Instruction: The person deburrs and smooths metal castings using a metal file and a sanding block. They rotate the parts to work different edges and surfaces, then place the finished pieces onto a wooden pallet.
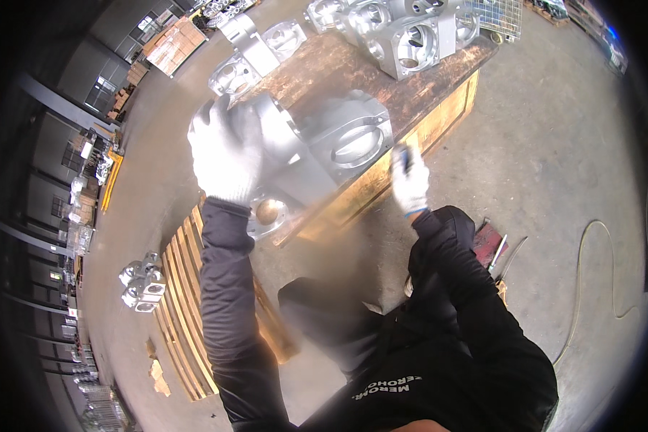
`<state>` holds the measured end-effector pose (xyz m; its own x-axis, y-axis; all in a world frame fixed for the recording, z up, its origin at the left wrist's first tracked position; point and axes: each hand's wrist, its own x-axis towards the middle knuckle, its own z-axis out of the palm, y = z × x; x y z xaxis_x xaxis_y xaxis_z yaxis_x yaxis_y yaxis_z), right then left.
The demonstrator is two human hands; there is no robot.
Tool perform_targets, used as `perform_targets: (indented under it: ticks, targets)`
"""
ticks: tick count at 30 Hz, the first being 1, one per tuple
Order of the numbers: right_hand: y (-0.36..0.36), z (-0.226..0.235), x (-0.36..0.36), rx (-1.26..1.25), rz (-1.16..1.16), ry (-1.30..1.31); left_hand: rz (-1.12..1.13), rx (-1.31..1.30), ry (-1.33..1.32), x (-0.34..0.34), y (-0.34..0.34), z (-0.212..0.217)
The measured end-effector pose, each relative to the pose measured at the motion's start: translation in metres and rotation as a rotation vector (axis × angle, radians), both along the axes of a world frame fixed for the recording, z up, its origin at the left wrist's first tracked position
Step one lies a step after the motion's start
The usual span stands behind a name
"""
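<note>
At the worktop's (425, 86) near edge lies a silver casting (299, 171), seemingly being steadied: the left hand (225, 153) bends against it, grip unclear. Beside that edge, the right hand (413, 186) clasps a dark object (407, 160). Continuing likely calls for firm support.

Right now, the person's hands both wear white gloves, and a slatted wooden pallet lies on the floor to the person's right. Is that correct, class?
Not quite: the head view shows the slatted wooden pallet on the floor to the person's left. The left hand and right hand do wear white gloves.
</note>
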<state>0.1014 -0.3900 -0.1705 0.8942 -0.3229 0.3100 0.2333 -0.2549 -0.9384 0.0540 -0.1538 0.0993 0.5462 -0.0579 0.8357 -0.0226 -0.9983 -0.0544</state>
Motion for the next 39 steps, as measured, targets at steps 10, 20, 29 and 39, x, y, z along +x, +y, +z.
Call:
perform_targets:
  ticks: [10, 20, 29, 39]
  targets:
    - [-0.007, 0.008, 0.051, 0.216, 0.109, 0.115, -0.07, -0.096, 0.016, 0.011, 0.015, -0.007]
    - [-0.019, 0.028, -0.057, -0.606, 0.431, -0.125, -0.227, -0.332, 0.34, 0.046, 0.138, 0.012]
    - [-0.039, 0.053, 0.0, -0.982, 0.361, -0.494, -0.113, -0.642, 0.344, 0.072, 0.145, 0.011]
    - [-0.002, 0.011, -0.046, -0.761, 0.376, -0.063, -0.076, -0.593, 0.289, 0.076, 0.152, 0.004]
